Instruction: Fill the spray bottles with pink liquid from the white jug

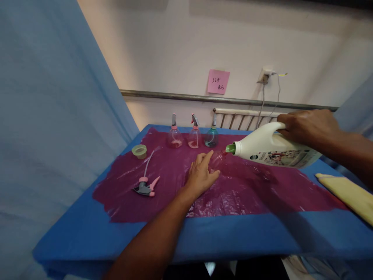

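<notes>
My right hand (303, 122) grips the handle of a cream detergent jug (259, 146), tipped left with its green-lined mouth low. Right below that mouth is a clear, open spray bottle body (216, 160), hard to make out against the plum sheet. My left hand (203, 172) is curled around its left side, thumb and forefinger parted. Whether liquid is running out is unclear. To the left lies a grey-and-pink spray head (144, 188) with its dip tube. Behind it sits a small round cap (139, 151), pale yellow-green.
Several spray bottles stand at the back: two clear with pink collars (175, 138) (194, 138), one teal (211, 137). A plum plastic sheet (171, 198) covers part of the blue-covered table (210, 235). Folded yellow cloth (346, 190) lies at right; blue curtains (43, 116) hang at the sides.
</notes>
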A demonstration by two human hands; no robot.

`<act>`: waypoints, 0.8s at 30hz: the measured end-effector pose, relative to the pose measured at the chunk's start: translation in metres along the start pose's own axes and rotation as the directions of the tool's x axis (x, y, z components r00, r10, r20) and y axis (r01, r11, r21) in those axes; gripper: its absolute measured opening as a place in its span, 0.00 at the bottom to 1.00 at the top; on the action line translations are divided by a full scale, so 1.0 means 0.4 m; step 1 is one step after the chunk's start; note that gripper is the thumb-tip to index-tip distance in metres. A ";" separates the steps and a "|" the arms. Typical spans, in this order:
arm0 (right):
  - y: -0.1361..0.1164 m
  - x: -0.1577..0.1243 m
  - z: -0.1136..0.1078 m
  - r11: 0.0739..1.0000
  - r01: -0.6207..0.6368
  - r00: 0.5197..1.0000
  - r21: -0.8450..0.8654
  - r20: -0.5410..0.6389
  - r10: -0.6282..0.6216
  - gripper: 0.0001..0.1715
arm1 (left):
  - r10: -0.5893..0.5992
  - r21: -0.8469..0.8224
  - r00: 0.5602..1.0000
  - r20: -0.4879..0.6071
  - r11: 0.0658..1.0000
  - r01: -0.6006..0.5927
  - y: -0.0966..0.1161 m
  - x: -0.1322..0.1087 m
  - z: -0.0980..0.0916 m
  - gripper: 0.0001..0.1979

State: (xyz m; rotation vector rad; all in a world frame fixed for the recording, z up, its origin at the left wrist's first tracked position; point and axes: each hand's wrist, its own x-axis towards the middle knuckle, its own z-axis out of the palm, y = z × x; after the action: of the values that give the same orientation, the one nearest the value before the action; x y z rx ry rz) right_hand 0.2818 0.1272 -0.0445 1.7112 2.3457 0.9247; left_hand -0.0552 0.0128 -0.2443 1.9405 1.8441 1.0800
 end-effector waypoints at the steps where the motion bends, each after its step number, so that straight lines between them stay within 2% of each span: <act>1: 0.000 0.000 -0.001 1.000 0.003 1.000 0.004 0.000 -0.003 0.18 | 0.000 0.000 1.000 0.002 1.000 0.000 0.000 0.000 0.000 0.44; 19: -0.001 -0.001 -0.016 1.000 0.007 1.000 0.015 -0.001 -0.007 0.19 | 0.026 -0.021 1.000 -0.008 0.999 -0.026 -0.004 -0.001 0.002 0.43; 24: 0.000 -0.001 -0.012 1.000 0.010 1.000 0.029 -0.017 -0.009 0.18 | -0.002 -0.017 1.000 0.011 1.000 0.002 0.003 -0.001 -0.003 0.44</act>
State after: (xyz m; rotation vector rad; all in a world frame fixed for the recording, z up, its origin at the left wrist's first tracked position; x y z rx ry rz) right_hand 0.2798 0.1250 -0.0406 1.7080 2.3871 0.9117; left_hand -0.0551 0.0117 -0.2427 1.9303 1.8247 1.0789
